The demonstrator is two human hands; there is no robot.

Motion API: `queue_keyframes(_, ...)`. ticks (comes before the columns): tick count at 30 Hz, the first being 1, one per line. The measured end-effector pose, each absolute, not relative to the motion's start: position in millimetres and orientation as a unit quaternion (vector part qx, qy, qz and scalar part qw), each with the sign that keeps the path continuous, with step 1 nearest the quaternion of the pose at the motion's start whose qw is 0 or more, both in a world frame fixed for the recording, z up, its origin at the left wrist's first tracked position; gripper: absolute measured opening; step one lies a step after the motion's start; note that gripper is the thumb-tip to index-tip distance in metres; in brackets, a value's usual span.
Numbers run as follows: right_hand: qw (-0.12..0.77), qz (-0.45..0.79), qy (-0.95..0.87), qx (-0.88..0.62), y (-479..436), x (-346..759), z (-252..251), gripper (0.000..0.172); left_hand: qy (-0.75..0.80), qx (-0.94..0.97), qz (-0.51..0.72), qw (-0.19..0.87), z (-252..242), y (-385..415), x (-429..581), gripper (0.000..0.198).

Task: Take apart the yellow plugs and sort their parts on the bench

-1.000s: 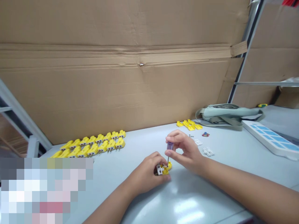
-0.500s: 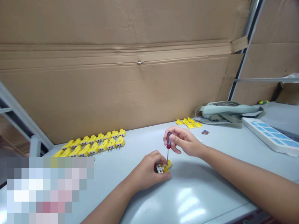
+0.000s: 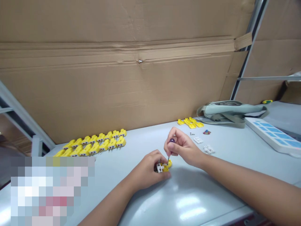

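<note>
Low over the table, my left hand (image 3: 150, 171) is closed around a small yellow plug (image 3: 166, 168). A white insert (image 3: 160, 167) sits at the plug's near-left end, partly covered by my fingers. My right hand (image 3: 180, 145) grips a screwdriver (image 3: 172, 141) by its dark purple handle. Its thin metal shaft slants down to the yellow plug, and the tip meets it beside my left fingers. I cannot make out the exact spot under the tip.
Two rows of yellow plugs (image 3: 94, 148) stand at the back left. Back right lie yellow shell pieces (image 3: 191, 122), white parts (image 3: 208, 149), small coloured pieces (image 3: 207, 132), a pale green bag (image 3: 231, 111) and a white-and-blue case (image 3: 272, 133). Cardboard (image 3: 131, 94) walls the back.
My right hand has tilted the screwdriver and lowered slightly, and its fingers have curled more around the handle. White parts on the right are now uncovered. The plug stays in my left hand.
</note>
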State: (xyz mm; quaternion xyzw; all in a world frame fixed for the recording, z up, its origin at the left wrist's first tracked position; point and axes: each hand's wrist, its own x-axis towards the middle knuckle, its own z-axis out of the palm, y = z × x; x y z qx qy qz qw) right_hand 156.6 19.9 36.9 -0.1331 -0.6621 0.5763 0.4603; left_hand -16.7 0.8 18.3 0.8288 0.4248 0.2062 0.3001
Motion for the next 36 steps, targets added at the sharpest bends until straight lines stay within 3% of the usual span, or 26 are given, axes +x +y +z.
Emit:
queue_keyframes(4, 0.469, 0.555, -0.666, -0.169, 24, 158, 38, 0.031, 0.43, 0.827, 0.202, 0.3, 19, 1, -17, 0.018)
queue_keyframes(10, 0.377, 0.575, -0.71, -0.155, 29, 167, 43, 0.042, 0.408, 0.84, 0.209, 0.289, 18, 1, -19, 0.018)
queue_keyframes(16, 0.407, 0.66, -0.623, -0.104, 28, 160, 32, 0.036, 0.412, 0.841, 0.209, 0.283, 18, 2, -19, 0.016)
queue_keyframes(21, 0.428, 0.654, -0.614, -0.113, 31, 157, 28, 0.039, 0.409, 0.843, 0.208, 0.282, 19, 2, -20, 0.015)
queue_keyframes(26, 0.406, 0.632, -0.645, -0.141, 36, 161, 29, 0.03, 0.407, 0.843, 0.203, 0.286, 20, 3, -21, 0.016)
queue_keyframes(30, 0.381, 0.641, -0.653, -0.133, 37, 161, 27, 0.042, 0.401, 0.846, 0.207, 0.283, 19, 3, -21, 0.017)
queue_keyframes(36, 0.423, 0.666, -0.6, -0.129, 33, 156, 21, 0.029, 0.401, 0.846, 0.208, 0.282, 18, 2, -22, 0.015)
